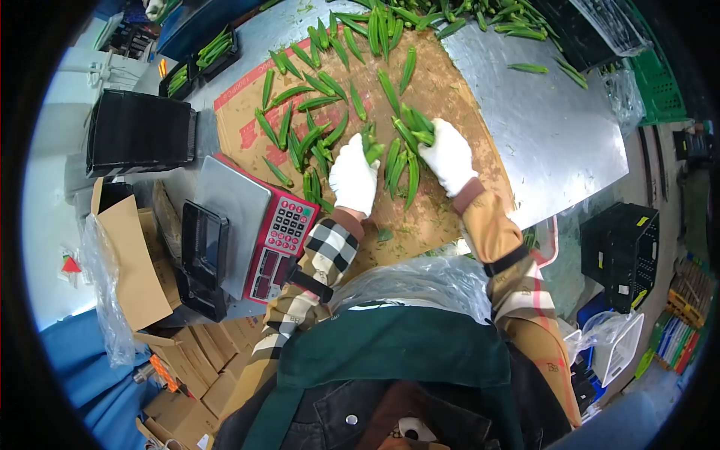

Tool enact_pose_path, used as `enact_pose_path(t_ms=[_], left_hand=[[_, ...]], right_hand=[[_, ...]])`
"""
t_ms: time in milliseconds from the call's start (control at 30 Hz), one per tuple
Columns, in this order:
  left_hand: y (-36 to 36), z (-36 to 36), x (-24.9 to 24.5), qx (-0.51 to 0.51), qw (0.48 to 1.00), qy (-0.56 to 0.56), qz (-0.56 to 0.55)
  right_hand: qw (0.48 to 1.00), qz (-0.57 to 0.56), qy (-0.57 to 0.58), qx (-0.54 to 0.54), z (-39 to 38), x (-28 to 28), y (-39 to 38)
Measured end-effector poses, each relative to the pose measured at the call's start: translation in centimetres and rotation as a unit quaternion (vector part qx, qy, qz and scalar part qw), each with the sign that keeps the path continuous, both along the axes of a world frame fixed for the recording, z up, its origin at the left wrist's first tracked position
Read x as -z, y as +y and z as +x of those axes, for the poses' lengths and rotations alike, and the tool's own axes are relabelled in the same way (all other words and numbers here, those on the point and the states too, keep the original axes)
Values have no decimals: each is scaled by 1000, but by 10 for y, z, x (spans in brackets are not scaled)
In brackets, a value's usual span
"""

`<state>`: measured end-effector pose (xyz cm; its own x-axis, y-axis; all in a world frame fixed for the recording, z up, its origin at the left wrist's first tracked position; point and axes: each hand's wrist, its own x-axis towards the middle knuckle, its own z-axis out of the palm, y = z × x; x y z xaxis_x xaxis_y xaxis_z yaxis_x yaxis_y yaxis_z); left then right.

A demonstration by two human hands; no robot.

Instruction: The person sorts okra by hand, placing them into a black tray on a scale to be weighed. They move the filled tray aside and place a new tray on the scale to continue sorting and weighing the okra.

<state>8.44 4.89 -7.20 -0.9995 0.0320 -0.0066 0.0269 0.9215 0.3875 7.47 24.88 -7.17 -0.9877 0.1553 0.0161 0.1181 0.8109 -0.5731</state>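
My left hand (354, 176), in a white glove, is closed around a few green okra pods (371, 144) whose ends stick out past the fingers. The white-gloved right hand (448, 159) grips okra pods (417, 120) at its fingertips. Between the hands, several loose pods (401, 171) lie on a worn cardboard sheet (435, 225). More okra (300, 142) is spread to the left of my left hand, and a larger pile (480, 11) sits at the far edge.
A red scale (281, 225) with a steel plate stands at the left, black trays (204, 247) on it. Stacked black trays (139, 131) and small trays of okra (216, 51) lie beyond. Bare metal tabletop (540, 142) shows at right; a black crate (619, 255) sits lower right.
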Motion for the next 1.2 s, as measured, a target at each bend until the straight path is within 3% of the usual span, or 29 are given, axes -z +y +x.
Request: enact_pose_path(t_ms=[33, 167, 267, 300, 333, 367, 400, 467, 500, 567, 667, 700, 800, 833, 867, 933, 1067, 1100, 1133, 1200], left_hand=[[0, 2, 9, 38, 997, 25, -54], [-3, 1, 12, 52, 998, 32, -17], [-31, -12, 16, -16, 959, -47, 280], [-37, -12, -2, -19, 863, -126, 489], [-44, -11, -23, -27, 774, -250, 582], [-53, -7, -31, -38, 722, -308, 618], [-60, 0, -37, -50, 665, -364, 650], [-48, 21, -67, -36, 622, -364, 693], [-46, 31, -71, -59, 539, -387, 746], [-52, 45, -61, -58, 494, -397, 771], [-59, 64, -75, -85, 402, -402, 818], [-61, 69, -79, -83, 373, -406, 830], [-58, 82, -76, -44, 457, -385, 801], [-55, 84, -67, -37, 468, -380, 797], [-50, 89, -62, 12, 524, -345, 779], [-43, 97, -60, -19, 505, -325, 800], [-54, 98, -33, 26, 465, -342, 816], [-59, 100, -23, 20, 420, -358, 834], [-58, 101, -46, -2, 425, -326, 844], [-66, 102, -46, -48, 368, -291, 882]], right_hand=[[1000, 10, -6, -10, -8, 6, -9], [995, 22, -88, -34, -34, 16, -26], [991, -32, -132, -14, -39, 8, -9], [979, -166, -112, -28, -34, 9, 2], [950, -297, -91, -42, -25, 9, 9], [868, -480, -109, -64, -12, -7, 9], [825, -514, -229, -48, 0, -38, 10], [735, -624, -260, -50, 30, -60, 2], [688, -676, -261, -38, 45, -60, -6], [571, -765, -297, -18, 67, -59, -9], [500, -825, -262, 25, 93, -44, -12], [495, -826, -268, 22, 97, -46, -15], [603, -757, -252, -3, 105, -58, -34], [710, -665, -228, -45, 104, -60, -45], [784, -579, -218, -56, 107, -64, -59], [901, -385, -184, -74, 118, -71, -85], [871, -425, -203, -140, 128, -91, -91], [885, -373, -236, -146, 127, -126, -86], [857, -429, -241, -151, 125, -133, -82], [789, -536, -252, -162, 118, -140, -72]])
